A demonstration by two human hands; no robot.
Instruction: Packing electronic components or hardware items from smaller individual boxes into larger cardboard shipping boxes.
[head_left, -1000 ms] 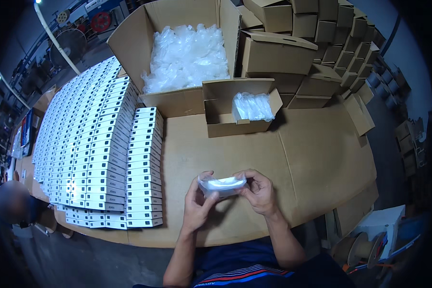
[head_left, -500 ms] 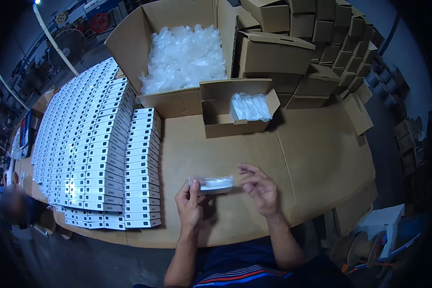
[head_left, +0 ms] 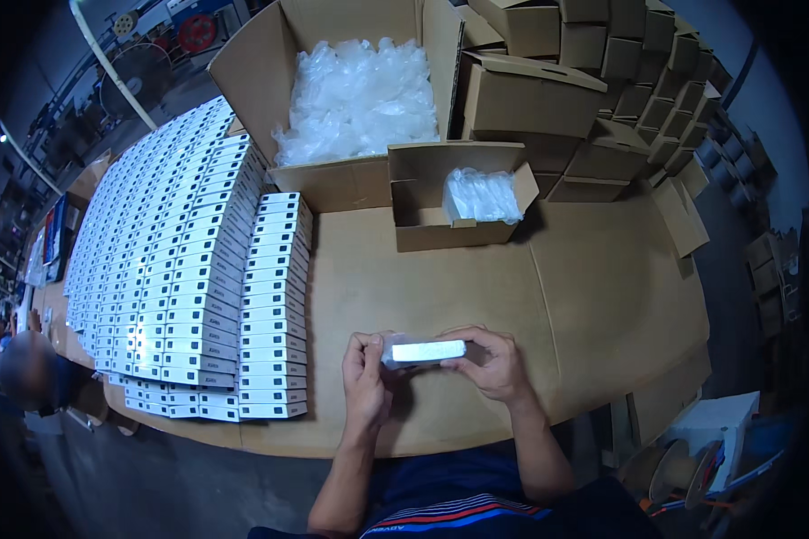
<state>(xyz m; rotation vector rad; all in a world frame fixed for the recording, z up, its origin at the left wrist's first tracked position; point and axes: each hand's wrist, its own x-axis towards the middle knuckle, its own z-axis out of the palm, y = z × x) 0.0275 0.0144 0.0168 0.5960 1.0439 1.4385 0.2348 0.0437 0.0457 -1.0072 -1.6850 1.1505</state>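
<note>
Between my hands, above the near part of the table, is a slim white box (head_left: pixel 430 351) with a clear plastic bag (head_left: pixel 390 349) bunched at its left end. My left hand (head_left: pixel 366 377) is closed on that end, thumb on top. At the other end my right hand (head_left: pixel 494 364) pinches the white box between thumb and fingers. Beyond them stands a small open carton (head_left: pixel 449 238) with bagged packs (head_left: pixel 484 196) lined up in its right part. Stacked in rows to my left are many white boxes (head_left: pixel 274 305) like the one I hold.
At the back, a large open carton (head_left: pixel 342 187) is heaped with crumpled clear plastic bags (head_left: pixel 360 99). Brown cartons (head_left: pixel 530 94) pile up at the far right. Cable spools (head_left: pixel 683 467) sit low beside the table (head_left: pixel 638 296). Another person (head_left: pixel 31 373) is at the left edge.
My right hand has come in from the right and taken hold of the white box's right end. The plastic that covered the box now shows mainly at its left end.
</note>
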